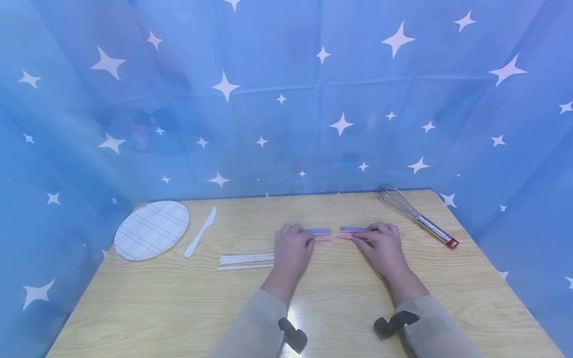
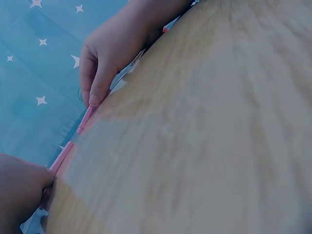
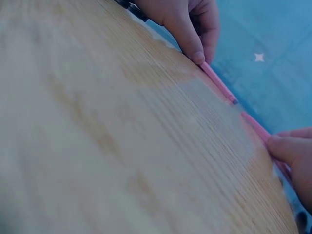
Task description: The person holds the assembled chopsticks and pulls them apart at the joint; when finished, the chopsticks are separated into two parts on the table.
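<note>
My left hand (image 1: pixel 293 248) pinches a thin pink stick (image 1: pixel 323 239) at the table's middle, its right end sticking out past the fingertips. Facing it across a small gap, another pink stick (image 1: pixel 344 237) is pinched between the thumb and finger of my right hand (image 1: pixel 382 248). Behind these lie blue-purple sticks (image 1: pixel 320 230) on the left and more blue sticks (image 1: pixel 352 229) on the right, partly covered by the hands. Both pink sticks (image 2: pixel 85 120) (image 3: pixel 219 84) lie nearly in line, low at the tabletop, in the wrist views. Whether they are straws I cannot tell.
Several white sticks (image 1: pixel 246 258) lie left of my left hand. Farther left are a white plastic knife (image 1: pixel 200 232) and a white checked plate (image 1: pixel 152 230). A whisk (image 1: pixel 418 217) with a red-tipped handle lies back right. A blue starred curtain (image 1: pixel 286 124) surrounds the wooden table (image 1: pixel 147 308).
</note>
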The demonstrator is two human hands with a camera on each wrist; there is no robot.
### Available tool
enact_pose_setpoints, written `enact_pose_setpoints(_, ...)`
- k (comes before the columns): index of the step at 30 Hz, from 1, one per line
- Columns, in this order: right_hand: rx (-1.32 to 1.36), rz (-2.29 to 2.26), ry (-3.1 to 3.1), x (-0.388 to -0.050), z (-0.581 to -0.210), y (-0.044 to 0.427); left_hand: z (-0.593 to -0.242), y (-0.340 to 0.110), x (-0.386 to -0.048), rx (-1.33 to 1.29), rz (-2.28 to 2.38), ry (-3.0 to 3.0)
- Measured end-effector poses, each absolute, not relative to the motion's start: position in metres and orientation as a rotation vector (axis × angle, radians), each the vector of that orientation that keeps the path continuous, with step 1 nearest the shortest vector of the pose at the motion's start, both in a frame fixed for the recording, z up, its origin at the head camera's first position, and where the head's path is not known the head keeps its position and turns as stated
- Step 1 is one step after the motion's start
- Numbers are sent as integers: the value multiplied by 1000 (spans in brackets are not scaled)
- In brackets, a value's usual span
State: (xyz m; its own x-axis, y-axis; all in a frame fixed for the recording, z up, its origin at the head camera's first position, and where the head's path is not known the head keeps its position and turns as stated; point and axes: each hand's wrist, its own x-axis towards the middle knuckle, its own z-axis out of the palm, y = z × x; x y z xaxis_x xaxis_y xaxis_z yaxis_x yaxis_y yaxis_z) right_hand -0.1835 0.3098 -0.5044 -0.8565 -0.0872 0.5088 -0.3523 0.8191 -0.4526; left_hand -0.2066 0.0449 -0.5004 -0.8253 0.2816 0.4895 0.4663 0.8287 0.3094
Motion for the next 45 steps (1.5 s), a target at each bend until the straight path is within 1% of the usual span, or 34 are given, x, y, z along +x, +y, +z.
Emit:
enact_pose_setpoints(9, 319, 780, -2551, -194, -506, 317, -504, 51, -211, -549, -610, -2550)
enact_pose_setpoints(20, 313, 798, -2560, -196, -504, 312, -503, 48, -213, -537, -645, -2513)
enact_pose_setpoints(25, 292, 818, -2557, -195, -505, 312, -502, 47, -210, -565, -685, -2479)
enact_pose_setpoints(36, 287, 836, -2528, -193, -504, 309, -494, 46, -202, -589, -696, -2694)
enact_pose_setpoints(45, 368, 817, -2468, -192, -505, 301, -492, 39, -196, -598, -667, -2692)
